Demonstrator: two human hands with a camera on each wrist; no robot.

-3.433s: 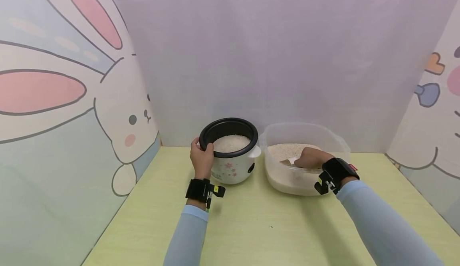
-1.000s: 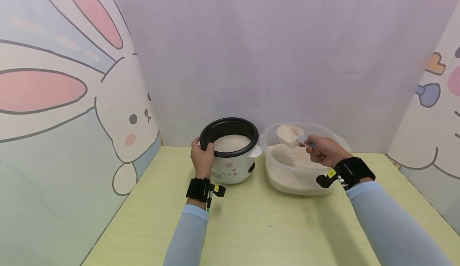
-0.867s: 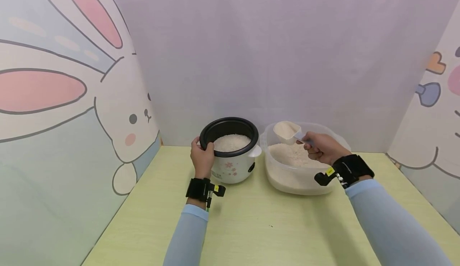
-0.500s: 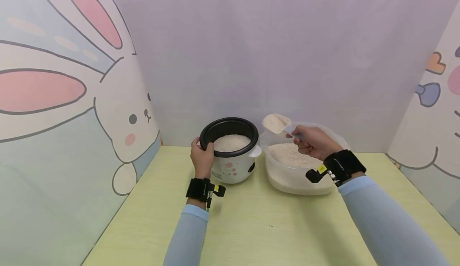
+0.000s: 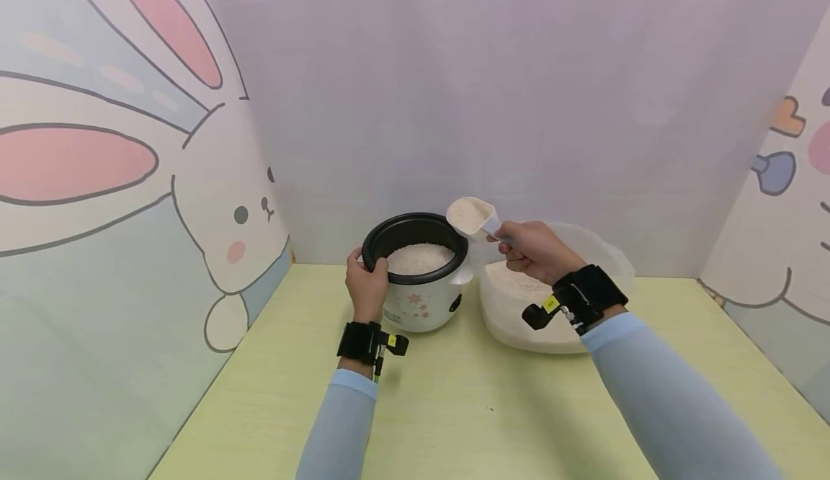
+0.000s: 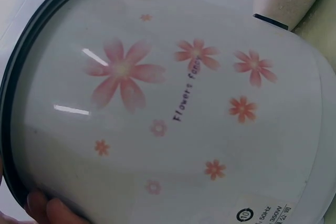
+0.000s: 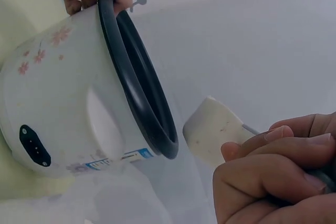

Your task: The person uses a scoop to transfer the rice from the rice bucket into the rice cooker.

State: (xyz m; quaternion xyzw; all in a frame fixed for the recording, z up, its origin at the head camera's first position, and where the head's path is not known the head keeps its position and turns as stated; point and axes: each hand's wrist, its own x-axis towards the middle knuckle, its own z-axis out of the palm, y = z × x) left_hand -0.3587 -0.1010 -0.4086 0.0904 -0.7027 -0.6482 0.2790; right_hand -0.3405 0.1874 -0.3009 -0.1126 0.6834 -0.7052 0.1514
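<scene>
A white rice cooker (image 5: 421, 303) with pink flowers and a black rim stands on the table. White rice (image 5: 420, 258) lies inside it. My left hand (image 5: 367, 287) grips the cooker's left side, thumb over the rim. In my right hand (image 5: 534, 249) I hold a white measuring scoop (image 5: 472, 218) by its handle, fingers curled round it. Rice fills the scoop, which hangs level just above the cooker's right rim. The right wrist view shows the scoop (image 7: 210, 129) beside the cooker's opening. Below my right hand is a clear plastic tub (image 5: 609, 260) of rice, partly hidden.
The pale green table (image 5: 441, 408) extends toward me, with a tiny dark speck on it. A lilac cloth (image 5: 480, 105) hangs close behind the cooker and tub. Panels with cartoon rabbits (image 5: 214, 249) flank both sides.
My right hand was down in the tub, then came up with the scoop full of rice and moved left to the cooker's rim. My left hand has stayed on the cooker.
</scene>
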